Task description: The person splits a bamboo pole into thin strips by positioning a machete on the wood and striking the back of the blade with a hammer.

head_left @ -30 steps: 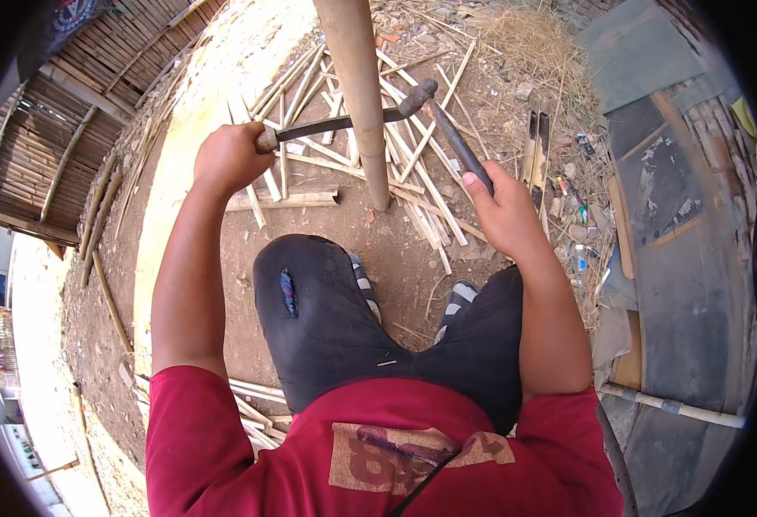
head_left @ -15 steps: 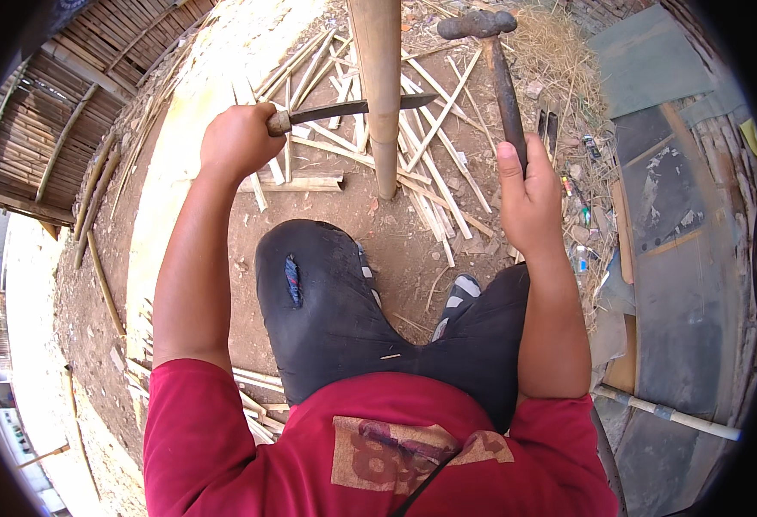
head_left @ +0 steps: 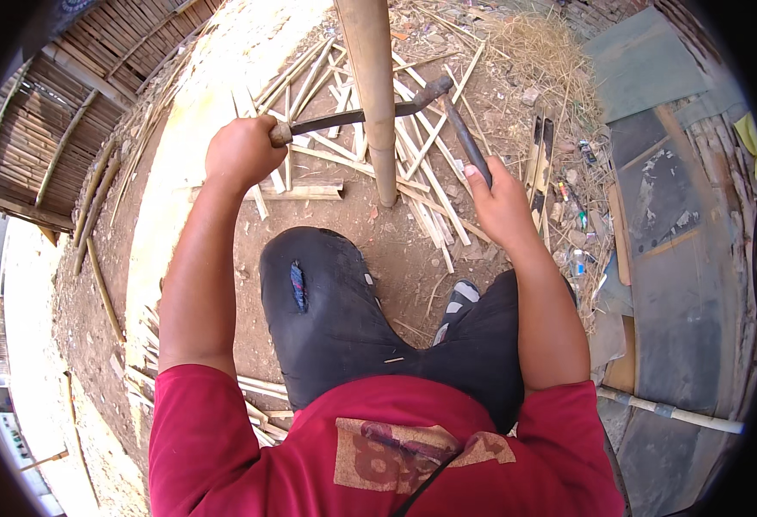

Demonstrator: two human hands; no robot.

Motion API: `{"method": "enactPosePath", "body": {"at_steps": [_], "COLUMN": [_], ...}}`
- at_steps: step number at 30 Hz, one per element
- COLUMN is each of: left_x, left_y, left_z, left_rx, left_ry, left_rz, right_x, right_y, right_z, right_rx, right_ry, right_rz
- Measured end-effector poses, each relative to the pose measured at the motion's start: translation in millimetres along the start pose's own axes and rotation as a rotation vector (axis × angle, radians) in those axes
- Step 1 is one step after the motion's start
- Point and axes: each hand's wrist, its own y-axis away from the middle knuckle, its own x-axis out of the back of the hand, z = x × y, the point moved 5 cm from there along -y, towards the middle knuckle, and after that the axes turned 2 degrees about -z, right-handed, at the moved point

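Note:
An upright bamboo pole (head_left: 366,52) stands on the dirt in front of me. The dark blade of a long knife (head_left: 331,121) passes across it and seems sunk into the bamboo, with its tip out on the right side. My left hand (head_left: 245,155) is closed round the knife's wooden handle. In my right hand (head_left: 506,207) is the dark handle of a hammer (head_left: 465,133). Its head is at the blade's tip, right of the pole, and appears to touch it.
Split bamboo strips (head_left: 430,172) lie scattered round the pole's foot. A halved bamboo length (head_left: 301,191) rests left of it. Straw (head_left: 538,47) is heaped at the far right, and grey sheets (head_left: 680,302) line the right side. A woven bamboo wall (head_left: 68,103) stands at the left.
The hammer has swung down and left, from raised above my right hand to the blade's tip. The knife and the pole have sunk or tilted slightly.

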Motion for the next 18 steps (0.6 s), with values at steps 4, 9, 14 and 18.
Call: {"method": "enactPosePath", "body": {"at_steps": [4,9,14,18], "left_x": [-1,2,-2,1], "left_y": [2,-2,1,0], "left_z": [0,7,7,13], "left_rx": [-0.001,-0.024,0.006,-0.004], "left_ry": [-0.023,-0.037,-0.035,-0.054], "left_rz": [0.0,-0.004,0.014,-0.016], "right_x": [37,11,35,-1], "right_y": [4,0,-1,-1], "right_z": [-36,-3,-31,3], "right_rx": [0.102,0.001,0.022,0.002], "right_ry": [-0.224,-0.046,-0.225,-0.035], "right_rz": [0.263,0.122,0.202,0.132]}}
